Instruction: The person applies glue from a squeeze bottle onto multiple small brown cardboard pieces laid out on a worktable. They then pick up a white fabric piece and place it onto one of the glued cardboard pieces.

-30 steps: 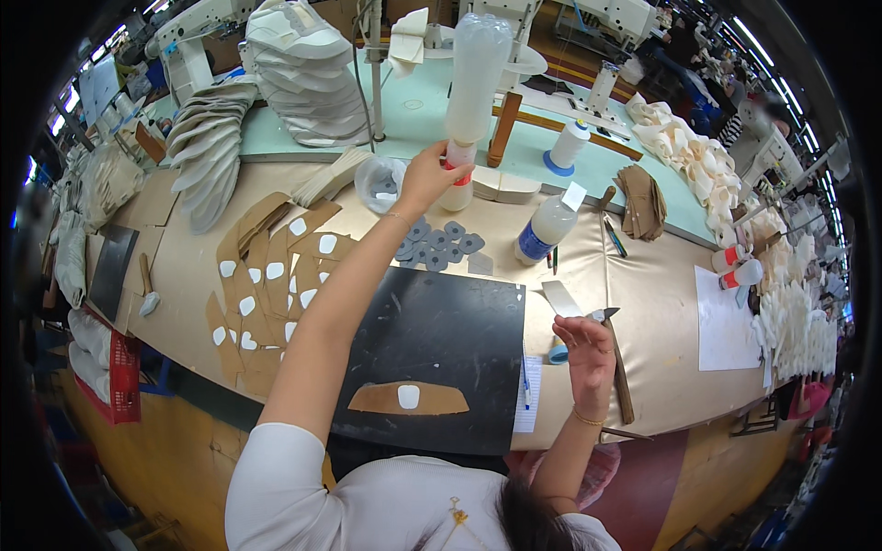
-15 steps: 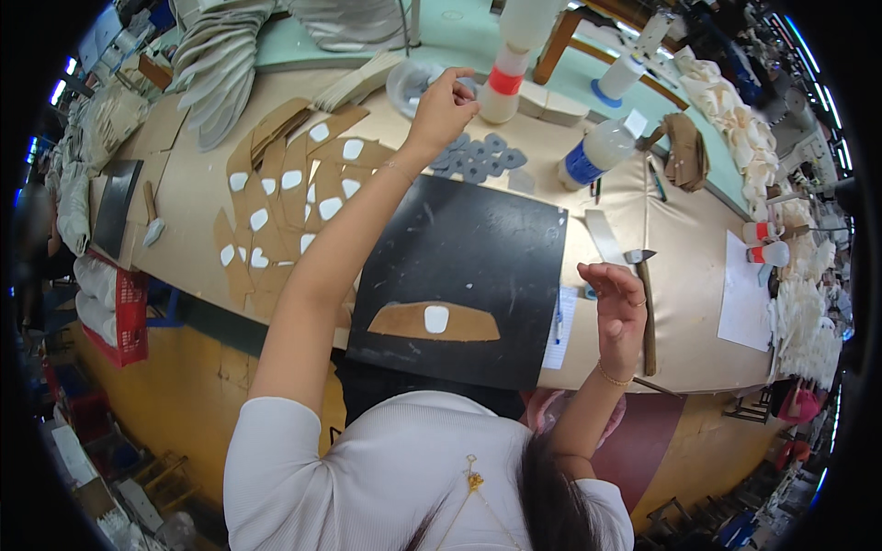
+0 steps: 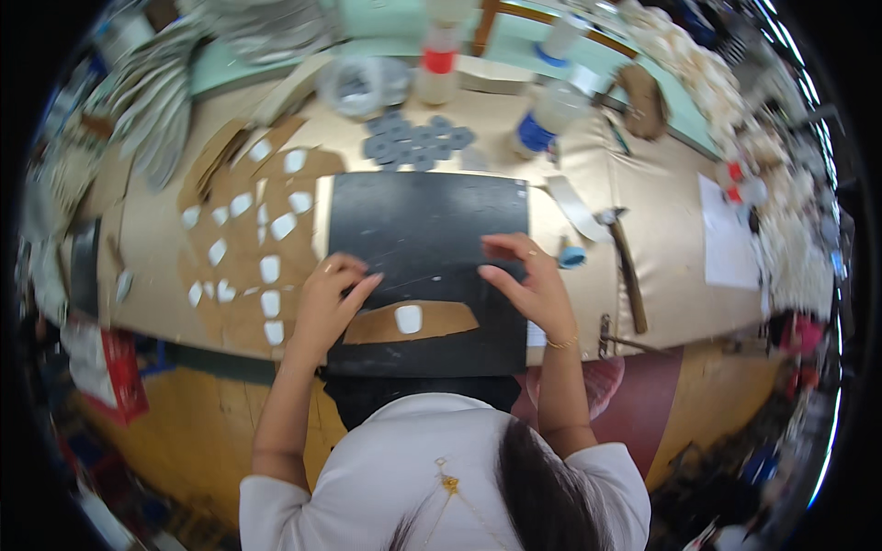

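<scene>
A brown curved piece with a white rounded patch at its middle lies on the black board in front of me. My left hand hovers over the board's left edge, by the left end of the brown piece. Its thumb and forefinger are apart, and I see nothing between them. On the other side, my right hand is above the board's right part, fingers curved and thumb spread away, holding nothing. Part of the brown piece's left end sits close beside my left wrist.
Many similar brown pieces with white patches spread at left. Grey-blue small pieces lie beyond the board, near a clear plastic bowl and bottles. A hammer and blue tape roll lie at right.
My left hand has come back from beside the plastic bowl to the board's left edge. My right hand has moved left over the board. The view has shifted.
</scene>
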The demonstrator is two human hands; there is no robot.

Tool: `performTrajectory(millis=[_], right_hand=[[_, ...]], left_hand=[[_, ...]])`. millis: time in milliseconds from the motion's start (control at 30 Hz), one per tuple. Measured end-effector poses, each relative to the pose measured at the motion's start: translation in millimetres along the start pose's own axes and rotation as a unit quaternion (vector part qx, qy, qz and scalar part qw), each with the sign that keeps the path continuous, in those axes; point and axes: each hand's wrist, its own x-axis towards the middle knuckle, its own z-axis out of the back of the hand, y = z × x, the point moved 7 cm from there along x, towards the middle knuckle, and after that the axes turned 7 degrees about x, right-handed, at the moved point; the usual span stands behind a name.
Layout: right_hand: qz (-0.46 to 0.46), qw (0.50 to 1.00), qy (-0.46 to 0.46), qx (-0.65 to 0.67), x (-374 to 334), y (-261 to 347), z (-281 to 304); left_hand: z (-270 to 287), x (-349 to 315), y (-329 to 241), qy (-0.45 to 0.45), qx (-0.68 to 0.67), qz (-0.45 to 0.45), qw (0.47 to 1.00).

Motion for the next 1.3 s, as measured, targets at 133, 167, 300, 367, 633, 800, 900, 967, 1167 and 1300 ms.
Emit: performTrajectory(millis=[133, 167, 300, 367, 633, 800, 900, 967, 1167, 1300], right_hand=[[0.019, 0.989, -0.092, -0.112, 2.7, -4.3, 33.6], [0.031, 0.981, -0.119, -0.153, 3.2, -10.3, 44.6], [-0.027, 0.908, -0.302, -0.289, -4.4, -46.8, 131.5], [-0.176, 0.854, -0.322, -0.370, -10.3, -70.0, 167.9], [-0.191, 0.878, -0.355, -0.257, -19.8, -92.6, 168.2], [-0.041, 0.903, -0.385, -0.188, -26.2, 9.4, 137.7], [-0.033, 0.943, -0.298, -0.146, -31.0, 52.6, 94.2], [-0.028, 0.976, -0.192, -0.099, -32.3, 56.9, 60.7], [-0.200, 0.945, -0.021, 0.259, -52.8, 3.7, -10.3], [-0.307, 0.909, 0.040, 0.278, -77.7, -46.9, -44.9]], left_hand=[[-12.5, -14.6, -9.3, 0.024, -0.053, 0.067, 0.996], [-14.3, -13.4, -13.2, 0.022, -0.058, 0.054, 0.997], [-21.1, -9.4, -39.6, 0.028, -0.079, 0.014, 0.996], [-24.4, -8.3, -51.0, 0.030, -0.074, -0.036, 0.996], [-35.9, -7.2, -66.9, 0.052, -0.093, -0.053, 0.993], [-23.0, -5.6, -59.2, -0.022, -0.085, -0.021, 0.996], [-5.0, -6.0, -71.9, -0.173, -0.076, 0.006, 0.982], [-0.4, -6.2, -82.2, -0.193, -0.066, 0.014, 0.979], [-14.9, -41.5, -30.1, 0.118, -0.274, 0.126, 0.946], [-22.0, -76.7, 1.3, 0.175, -0.340, 0.278, 0.881]])
